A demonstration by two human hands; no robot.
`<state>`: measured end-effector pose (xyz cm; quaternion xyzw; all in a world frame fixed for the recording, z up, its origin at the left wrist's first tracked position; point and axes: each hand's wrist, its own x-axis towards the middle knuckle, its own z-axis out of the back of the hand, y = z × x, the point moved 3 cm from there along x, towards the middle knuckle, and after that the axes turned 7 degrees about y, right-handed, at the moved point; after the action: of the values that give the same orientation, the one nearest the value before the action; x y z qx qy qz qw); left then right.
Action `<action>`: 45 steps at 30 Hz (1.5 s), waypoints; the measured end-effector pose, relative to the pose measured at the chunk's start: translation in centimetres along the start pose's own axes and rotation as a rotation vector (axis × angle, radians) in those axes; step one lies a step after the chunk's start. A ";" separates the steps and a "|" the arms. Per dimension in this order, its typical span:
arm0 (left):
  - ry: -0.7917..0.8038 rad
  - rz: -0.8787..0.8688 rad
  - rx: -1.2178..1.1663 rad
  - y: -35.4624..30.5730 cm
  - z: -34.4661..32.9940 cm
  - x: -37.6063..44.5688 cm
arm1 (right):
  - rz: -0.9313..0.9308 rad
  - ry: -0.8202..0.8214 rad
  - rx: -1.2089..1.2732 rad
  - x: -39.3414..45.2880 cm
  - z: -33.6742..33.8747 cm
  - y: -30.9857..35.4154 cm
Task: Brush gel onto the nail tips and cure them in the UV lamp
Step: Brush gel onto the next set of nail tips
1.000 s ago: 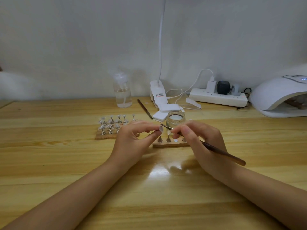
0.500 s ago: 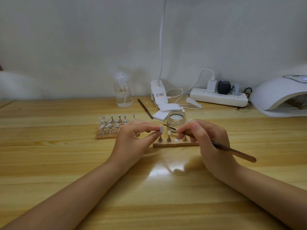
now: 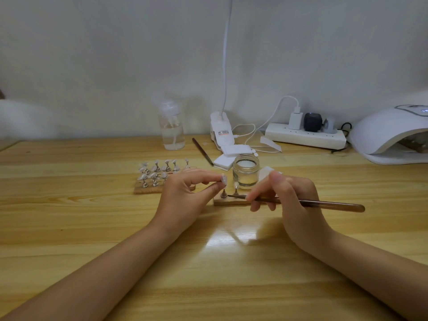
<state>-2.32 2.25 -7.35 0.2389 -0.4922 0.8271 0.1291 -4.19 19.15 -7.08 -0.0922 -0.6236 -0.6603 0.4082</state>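
Pinching a single nail tip (image 3: 223, 178) on its small stand between thumb and forefinger, the left hand (image 3: 185, 195) hovers just above the left end of a small wooden holder strip (image 3: 228, 201); its other fingers are curled in. The tip sits at the fingertips, turned toward the right hand.

Right hand (image 3: 293, 200): fingers curled round a brown-handled brush (image 3: 308, 203), held nearly level. The bristle end points left and lies low across the wooden strip, near the base of the metal stands there and just below the held tip; the handle end juts out to the right, past the hand. Brush and held tip are near each other but apart.

Wooden strip: carries two upright metal stands, one with a pale tip (image 3: 236, 184) on it; it lies between the two hands.

Glass jar (image 3: 246, 170): open, clear contents, standing just behind the strip and between the hands.

Second wooden rack (image 3: 152, 181): two rows of nail tips on stands, to the left and partly behind the left hand.

UV lamp (image 3: 391, 133): white, arched, at the far right edge of the wooden table (image 3: 69, 228), well apart from both hands.

Back row along the wall: clear pump bottle (image 3: 171, 133), a spare brush (image 3: 202, 151) lying flat, white pads (image 3: 229, 156), clip lamp base (image 3: 221, 133), power strip (image 3: 305, 135) with plugs.
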 end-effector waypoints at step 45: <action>0.130 -0.122 0.114 -1.3 -0.5 -0.4 | 0.107 -0.001 -0.475 0.9 0.2 0.0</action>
<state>-1.57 3.35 -6.82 0.2212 -0.4197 0.8579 0.1972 -4.85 18.95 -6.52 -0.2190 -0.4453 -0.7657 0.4092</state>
